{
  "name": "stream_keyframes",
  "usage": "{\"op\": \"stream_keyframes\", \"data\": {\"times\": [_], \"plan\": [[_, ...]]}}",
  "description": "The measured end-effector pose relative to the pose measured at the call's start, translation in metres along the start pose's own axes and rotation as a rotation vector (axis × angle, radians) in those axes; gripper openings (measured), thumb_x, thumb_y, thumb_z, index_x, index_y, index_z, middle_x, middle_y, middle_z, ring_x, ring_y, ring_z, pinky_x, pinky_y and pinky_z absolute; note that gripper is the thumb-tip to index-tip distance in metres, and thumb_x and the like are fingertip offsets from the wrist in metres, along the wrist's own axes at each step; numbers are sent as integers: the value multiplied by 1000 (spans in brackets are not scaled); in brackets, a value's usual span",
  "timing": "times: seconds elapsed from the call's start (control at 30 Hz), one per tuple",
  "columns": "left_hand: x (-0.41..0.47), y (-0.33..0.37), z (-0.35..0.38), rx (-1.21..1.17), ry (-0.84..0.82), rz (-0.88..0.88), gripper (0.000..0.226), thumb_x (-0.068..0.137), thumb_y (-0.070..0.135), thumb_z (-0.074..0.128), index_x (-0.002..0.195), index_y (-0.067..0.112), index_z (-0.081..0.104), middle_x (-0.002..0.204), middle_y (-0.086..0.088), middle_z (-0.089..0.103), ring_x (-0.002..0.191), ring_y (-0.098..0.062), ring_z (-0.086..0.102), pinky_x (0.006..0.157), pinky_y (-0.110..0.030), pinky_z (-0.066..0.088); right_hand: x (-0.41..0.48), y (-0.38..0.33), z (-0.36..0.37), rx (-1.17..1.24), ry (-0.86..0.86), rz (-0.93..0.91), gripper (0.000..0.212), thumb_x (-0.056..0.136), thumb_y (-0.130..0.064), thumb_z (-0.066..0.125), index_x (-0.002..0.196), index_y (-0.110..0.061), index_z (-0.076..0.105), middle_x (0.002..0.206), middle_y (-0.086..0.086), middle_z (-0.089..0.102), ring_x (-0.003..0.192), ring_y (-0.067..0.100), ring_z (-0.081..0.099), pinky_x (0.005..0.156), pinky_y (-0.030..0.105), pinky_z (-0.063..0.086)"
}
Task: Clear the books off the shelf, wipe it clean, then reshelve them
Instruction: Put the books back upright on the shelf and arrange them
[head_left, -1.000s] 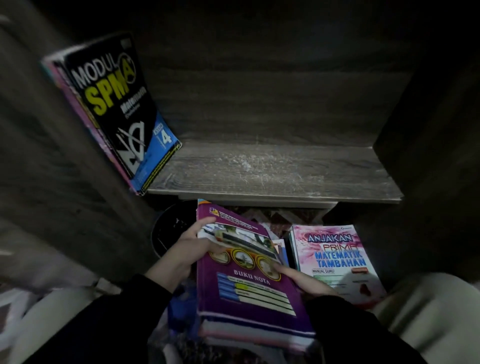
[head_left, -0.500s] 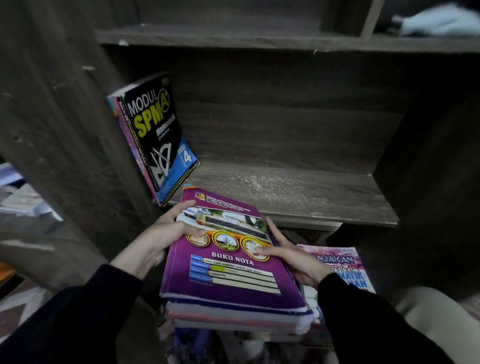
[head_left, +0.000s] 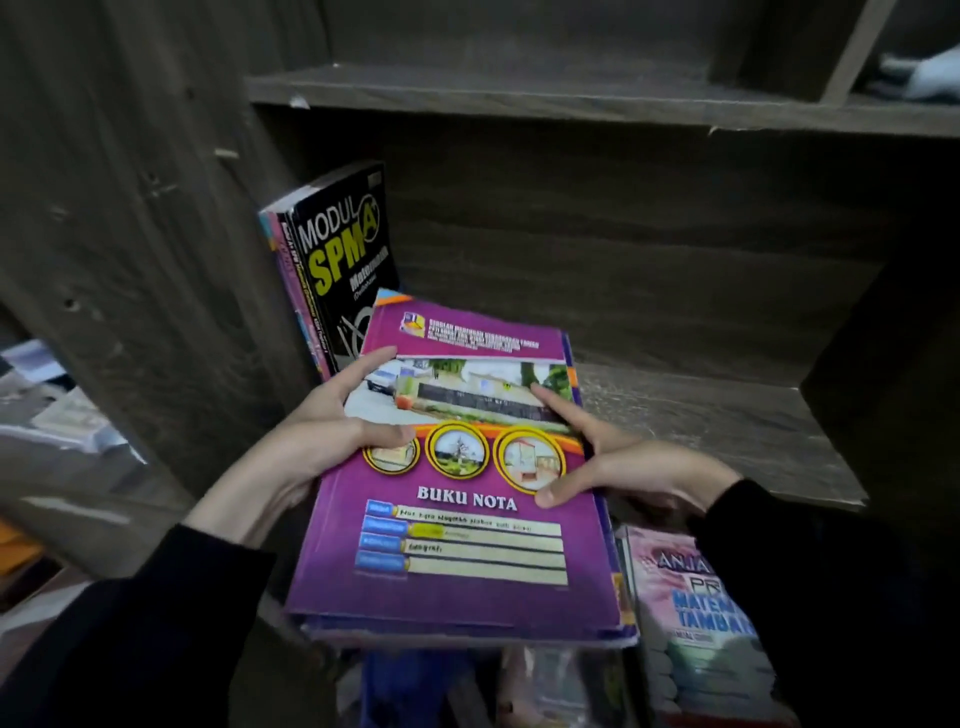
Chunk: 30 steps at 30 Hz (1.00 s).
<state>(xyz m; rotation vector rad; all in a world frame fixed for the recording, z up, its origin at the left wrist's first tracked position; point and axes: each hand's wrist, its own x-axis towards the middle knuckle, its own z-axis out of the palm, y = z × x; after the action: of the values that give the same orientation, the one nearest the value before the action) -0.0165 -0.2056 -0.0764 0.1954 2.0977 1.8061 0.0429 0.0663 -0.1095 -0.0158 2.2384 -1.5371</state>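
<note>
Looking down from the head camera, the person holds a stack of books (head_left: 467, 631) level in front of the bookcase, a purple notebook (head_left: 457, 545) marked "BUKU NOTA" on top. The left hand (head_left: 322, 441) grips the stack's left edge, thumb pressed across the cover and a finger lying straight along the side. The right hand (head_left: 623, 467) grips the right edge the same way, thumb and forefinger spread on the cover with the other fingers tucked out of sight below. Both arms are in black sleeves (head_left: 130, 639). The far end of the stack reaches over the front of the shelf board (head_left: 727, 431) at its left end; whether it touches the wood I cannot tell. Just behind that far end, a black book (head_left: 348, 260) reading "MODUL SPM" stands on the shelf, tilted against the left wall, with a few thin books (head_left: 283, 249) between it and the wall. The rest of the board is bare grey wood. Low on the right, below the shelf, a pink book (head_left: 691, 613) lies flat on a pile. An upper board (head_left: 519, 98) runs overhead, and something white (head_left: 930, 78) sits at its right end — too blurred to make out
</note>
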Motion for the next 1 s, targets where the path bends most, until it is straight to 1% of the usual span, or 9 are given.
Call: {"op": "stream_keyframes", "data": {"times": [0.13, 0.2, 0.3, 0.4, 0.47, 0.53, 0.63, 0.83, 1.0], "plan": [[30, -4, 0, 125, 145, 357, 86, 75, -7, 73, 134, 45, 40, 135, 22, 44, 109, 21, 48, 87, -5, 42, 38, -28, -22, -93, 145, -223, 125, 61, 6, 83, 143, -54, 11, 135, -28, 37, 111, -9, 53, 94, 11, 43], [47, -7, 4, 206, 229, 525, 91, 76, -5, 73, 136, 49, 31, 140, 28, 37, 126, 19, 33, 102, -4, 28, 60, -39, -33, -244, 255, -312, 132, 60, 3, 85, 141, -61, 3, 139, -26, 35, 118, -4, 48, 97, 14, 42], [70, -16, 13, 293, 370, 679, 90, 84, 2, 67, 138, 58, 21, 139, 34, 30, 126, 22, 25, 99, -1, 21, 96, -49, -49, -418, 387, -406, 135, 63, -6, 86, 135, -68, -11, 148, 1, 32, 130, 20, 38, 103, 26, 38], [92, -28, 25, 364, 561, 729, 83, 89, 7, 63, 140, 55, 16, 133, 12, 35, 115, 28, 27, 90, 8, 19, 136, -56, -64, -495, 449, -463, 134, 70, -8, 84, 130, -71, -18, 145, 11, 35, 121, 23, 49, 95, 22, 39], [108, -35, 27, 393, 659, 748, 83, 90, 9, 61, 138, 57, 15, 127, 3, 35, 108, 24, 34, 90, 5, 24, 160, -59, -70, -508, 425, -504, 132, 72, -8, 82, 128, -71, -20, 141, 9, 42, 107, 13, 59, 90, 20, 47], [124, -42, 25, 405, 714, 771, 84, 91, 9, 60, 138, 61, 13, 123, 1, 35, 107, 10, 39, 93, -13, 39, 182, -59, -76, -482, 382, -520, 129, 77, -6, 78, 124, -74, -22, 134, -3, 43, 91, -3, 59, 76, 7, 49], [140, -53, 20, 437, 779, 761, 82, 93, 13, 56, 139, 63, 10, 126, -2, 34, 104, -10, 46, 84, -41, 53, 206, -61, -76, -488, 344, -506, 128, 80, -7, 75, 119, -77, -24, 142, 1, 38, 93, 1, 60, 75, 12, 52], [154, -68, 19, 524, 864, 742, 92, 92, 18, 54, 141, 58, -12, 143, -22, 32, 125, -33, 47, 93, -41, 46, 233, -57, -63, -424, 341, -468, 132, 75, 2, 76, 126, -73, -20, 151, 9, 26, 106, 25, 60, 83, 45, 57], [155, -76, 25, 604, 952, 727, 97, 93, 14, 59, 148, 29, -20, 146, -26, 29, 133, -34, 32, 111, -32, 24, 236, -55, -57, -432, 374, -481, 130, 78, 0, 74, 130, -66, -25, 158, 10, 9, 112, 32, 58, 82, 50, 56]]}}
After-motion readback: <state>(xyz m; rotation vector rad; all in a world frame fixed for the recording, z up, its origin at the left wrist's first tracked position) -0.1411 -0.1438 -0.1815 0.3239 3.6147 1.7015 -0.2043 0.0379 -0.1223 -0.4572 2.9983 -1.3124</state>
